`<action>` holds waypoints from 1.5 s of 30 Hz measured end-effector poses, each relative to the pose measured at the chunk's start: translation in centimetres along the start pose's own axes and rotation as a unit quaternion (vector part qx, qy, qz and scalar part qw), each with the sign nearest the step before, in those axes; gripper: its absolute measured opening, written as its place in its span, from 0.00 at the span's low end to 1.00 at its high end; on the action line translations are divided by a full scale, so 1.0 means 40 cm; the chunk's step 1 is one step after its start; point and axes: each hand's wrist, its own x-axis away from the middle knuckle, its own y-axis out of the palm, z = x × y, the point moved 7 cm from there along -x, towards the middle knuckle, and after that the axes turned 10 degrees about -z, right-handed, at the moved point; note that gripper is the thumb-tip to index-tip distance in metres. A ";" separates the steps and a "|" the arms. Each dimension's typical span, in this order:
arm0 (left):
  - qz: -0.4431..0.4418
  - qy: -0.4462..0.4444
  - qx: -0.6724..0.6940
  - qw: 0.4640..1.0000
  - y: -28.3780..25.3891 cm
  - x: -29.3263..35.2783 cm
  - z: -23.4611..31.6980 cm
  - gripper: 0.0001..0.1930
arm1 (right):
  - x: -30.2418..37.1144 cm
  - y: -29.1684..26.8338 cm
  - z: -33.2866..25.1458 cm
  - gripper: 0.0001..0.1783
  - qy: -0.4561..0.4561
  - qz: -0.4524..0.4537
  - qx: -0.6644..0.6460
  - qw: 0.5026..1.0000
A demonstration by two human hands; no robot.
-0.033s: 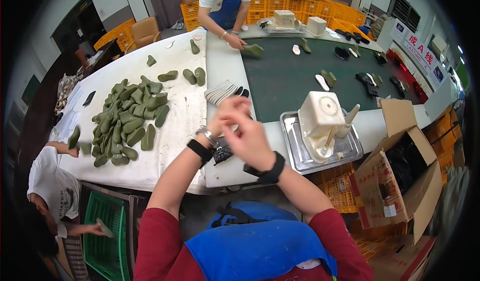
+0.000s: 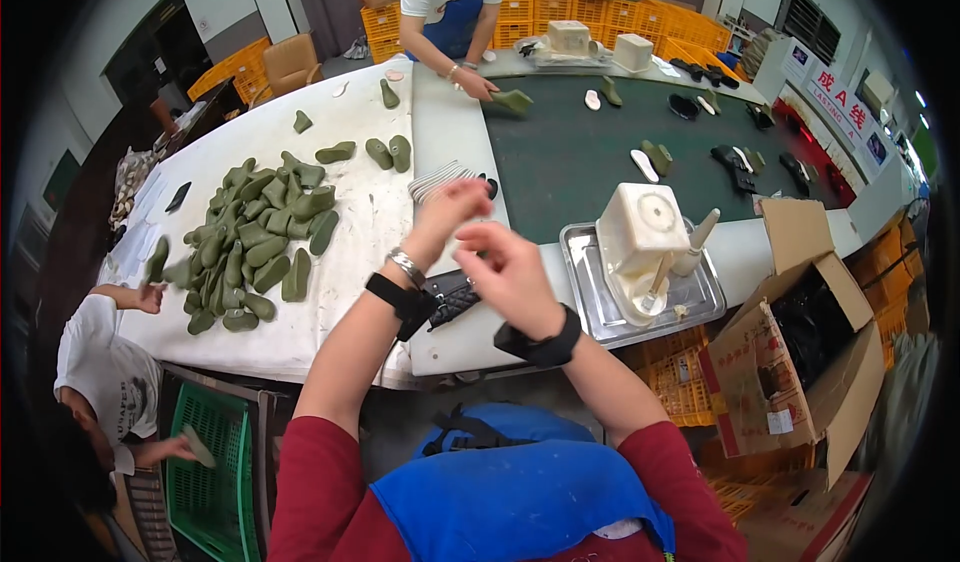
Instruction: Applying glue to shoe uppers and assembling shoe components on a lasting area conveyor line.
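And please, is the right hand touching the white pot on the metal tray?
Apart: in the head view, white table and the edge of the metal tray show between the right hand and the white pot.

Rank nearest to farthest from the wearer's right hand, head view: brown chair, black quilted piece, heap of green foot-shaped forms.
From the right hand:
1. Black quilted piece: just to its left, on the table.
2. Heap of green foot-shaped forms: farther left, on the white-covered table.
3. Brown chair: far left, beyond the table.
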 end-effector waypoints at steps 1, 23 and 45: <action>0.059 -0.013 0.176 0.983 -0.033 0.003 0.006 0.11 | 0.008 -0.013 0.042 0.12 0.063 -0.017 -0.065 0.996; 0.017 0.409 -0.587 0.698 0.221 0.125 0.273 0.06 | 0.102 0.225 0.192 0.22 0.130 -0.241 -0.368 0.889; -0.350 0.563 -0.586 0.466 0.584 0.482 0.176 0.15 | 0.096 0.147 -0.007 0.22 0.273 -0.511 -0.233 0.781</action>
